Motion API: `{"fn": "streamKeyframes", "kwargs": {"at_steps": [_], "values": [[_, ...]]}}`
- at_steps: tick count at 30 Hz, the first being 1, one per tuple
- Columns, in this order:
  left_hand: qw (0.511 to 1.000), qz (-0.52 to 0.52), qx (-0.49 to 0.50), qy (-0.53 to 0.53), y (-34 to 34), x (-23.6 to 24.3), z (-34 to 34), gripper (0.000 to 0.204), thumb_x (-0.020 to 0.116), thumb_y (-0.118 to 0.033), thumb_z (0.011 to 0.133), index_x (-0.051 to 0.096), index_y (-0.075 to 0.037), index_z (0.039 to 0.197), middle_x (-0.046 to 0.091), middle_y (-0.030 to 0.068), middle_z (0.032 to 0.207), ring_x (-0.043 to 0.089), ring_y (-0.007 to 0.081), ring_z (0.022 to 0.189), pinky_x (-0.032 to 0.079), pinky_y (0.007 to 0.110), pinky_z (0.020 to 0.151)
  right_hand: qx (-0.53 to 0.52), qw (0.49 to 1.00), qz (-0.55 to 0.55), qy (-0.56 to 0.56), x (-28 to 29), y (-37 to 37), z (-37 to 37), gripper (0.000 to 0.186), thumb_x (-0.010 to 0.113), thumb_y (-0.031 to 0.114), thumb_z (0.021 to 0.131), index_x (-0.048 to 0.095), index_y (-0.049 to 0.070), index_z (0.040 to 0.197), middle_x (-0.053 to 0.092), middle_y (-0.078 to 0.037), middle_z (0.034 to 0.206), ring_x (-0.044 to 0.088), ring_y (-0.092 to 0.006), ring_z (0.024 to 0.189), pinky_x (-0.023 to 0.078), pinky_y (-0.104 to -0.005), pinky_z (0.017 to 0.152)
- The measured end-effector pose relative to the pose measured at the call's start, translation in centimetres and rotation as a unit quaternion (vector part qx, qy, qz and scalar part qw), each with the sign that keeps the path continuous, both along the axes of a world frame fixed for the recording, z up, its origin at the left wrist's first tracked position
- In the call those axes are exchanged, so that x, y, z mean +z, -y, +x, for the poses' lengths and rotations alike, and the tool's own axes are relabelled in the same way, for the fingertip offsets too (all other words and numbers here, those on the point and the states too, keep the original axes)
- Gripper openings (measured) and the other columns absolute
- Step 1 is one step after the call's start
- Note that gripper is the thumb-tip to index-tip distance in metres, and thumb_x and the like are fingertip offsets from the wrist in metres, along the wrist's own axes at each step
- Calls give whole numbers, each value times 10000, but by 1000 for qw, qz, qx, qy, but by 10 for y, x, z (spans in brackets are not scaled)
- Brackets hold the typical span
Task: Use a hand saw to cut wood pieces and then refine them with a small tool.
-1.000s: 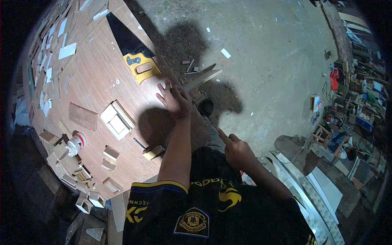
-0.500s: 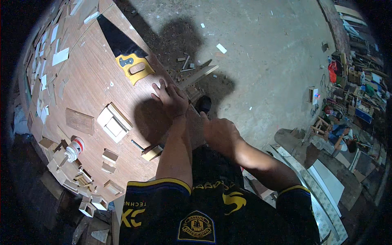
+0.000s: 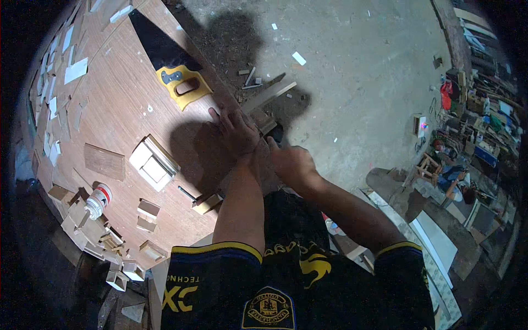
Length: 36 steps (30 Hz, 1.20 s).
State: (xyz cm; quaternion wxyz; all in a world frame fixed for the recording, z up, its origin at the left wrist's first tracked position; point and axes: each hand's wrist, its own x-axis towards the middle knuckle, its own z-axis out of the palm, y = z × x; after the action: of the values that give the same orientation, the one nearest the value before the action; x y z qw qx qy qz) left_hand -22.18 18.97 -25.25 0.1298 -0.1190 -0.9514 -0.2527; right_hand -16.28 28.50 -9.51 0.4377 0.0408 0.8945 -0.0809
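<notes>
My left hand (image 3: 235, 132) lies at the right edge of the wooden tabletop (image 3: 110, 115), fingers apart on the surface. A small wood piece (image 3: 268, 126) juts out beside it. Closed at that edge, my right hand (image 3: 291, 165) is just right of the left one; what it holds is hidden. A handsaw (image 3: 170, 74) with black blade and yellow handle lies above my left hand. Left of my forearm are a white-and-wood block (image 3: 153, 160) and a small wooden piece with a dark rod (image 3: 204, 204).
A white tub (image 3: 98, 201), small wooden boxes (image 3: 132, 269), a flat board (image 3: 104, 161) and white scraps (image 3: 76, 70) are on the left. A long plank (image 3: 272, 96) lies beyond the table edge. Piled clutter (image 3: 478, 121) lines the right side; boards (image 3: 434, 242) lie at lower right.
My right hand has moved up and left to the table edge beside my left hand. My left hand stays at the edge, its fingers slightly shifted.
</notes>
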Motion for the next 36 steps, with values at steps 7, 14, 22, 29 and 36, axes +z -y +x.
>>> {"fn": "streamKeyframes", "kwargs": {"at_steps": [7,14,22,29,36], "values": [[995,-59,-30,81,12,22,-2,228,605,-158,874,602,-23,1057,478,209,1203,343,525,1338,313,607,1102,-17,999,-16,45,4,4,0,634,545,99,884,340,14,1478,696,-191,790,709,-327,725,568,-424,612],[998,-36,-22,55,3,11,3,257,585,-132,872,589,-28,1107,462,202,1206,358,506,1330,292,652,1096,-63,997,-35,-9,-5,-4,18,686,548,91,866,309,80,1509,669,-192,749,688,-327,677,544,-446,579],[997,-28,8,65,4,-10,6,379,640,-148,858,580,-52,1220,472,189,1193,346,482,1354,304,608,1116,-56,997,-44,22,22,-5,26,727,555,98,871,253,106,1532,661,-170,765,673,-332,673,545,-440,592],[997,-65,9,50,0,-10,8,377,624,-135,882,594,-64,1252,460,192,1297,284,478,1399,323,551,1131,-132,984,-71,-94,11,-4,60,766,572,66,842,270,167,1538,636,-199,849,660,-351,665,553,-438,606],[1000,18,17,6,2,-17,6,181,540,-123,926,606,-10,1051,404,212,1399,263,487,1402,298,583,1138,-103,990,-59,-78,9,-12,54,757,567,48,835,306,208,1527,634,-178,897,673,-332,706,557,-425,604]]}}
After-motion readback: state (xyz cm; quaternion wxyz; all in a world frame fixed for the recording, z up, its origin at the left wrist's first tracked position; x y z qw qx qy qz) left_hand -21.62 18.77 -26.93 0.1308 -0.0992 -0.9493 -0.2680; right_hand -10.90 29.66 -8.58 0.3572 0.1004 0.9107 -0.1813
